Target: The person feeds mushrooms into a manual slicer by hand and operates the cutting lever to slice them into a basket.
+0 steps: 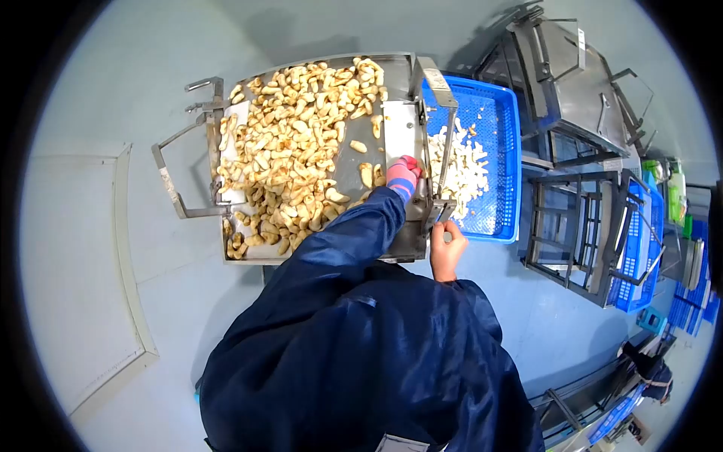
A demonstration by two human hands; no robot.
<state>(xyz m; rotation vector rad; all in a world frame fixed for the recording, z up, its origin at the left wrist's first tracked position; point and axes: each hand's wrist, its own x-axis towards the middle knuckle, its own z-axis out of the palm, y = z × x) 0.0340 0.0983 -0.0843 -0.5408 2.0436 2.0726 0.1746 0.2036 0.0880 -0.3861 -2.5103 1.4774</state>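
My left hand [404, 175], in a pink and blue striped glove, rests closed on the white board [400, 129] beside the metal cutter frame; what its fingers hold is hidden. My right hand [446, 252], bare, is closed around the near end of the cutter's metal lever [444, 209]. Left of the board, a heap of pale, knobbly, brown-patched pieces [297, 135] covers much of the steel tray [348, 160]. A few loose pieces [367, 175] lie near my gloved hand. Beyond the lever, small cut white pieces [461, 169] lie in a blue crate [491, 215].
Another hinged metal frame [175, 181] is fixed to the tray's left side. To the right stand steel tables [576, 83] and a metal rack [568, 226] beside another blue crate [642, 260]. More blue trays [689, 305] are stacked at far right. A pale door [83, 279] is at left.
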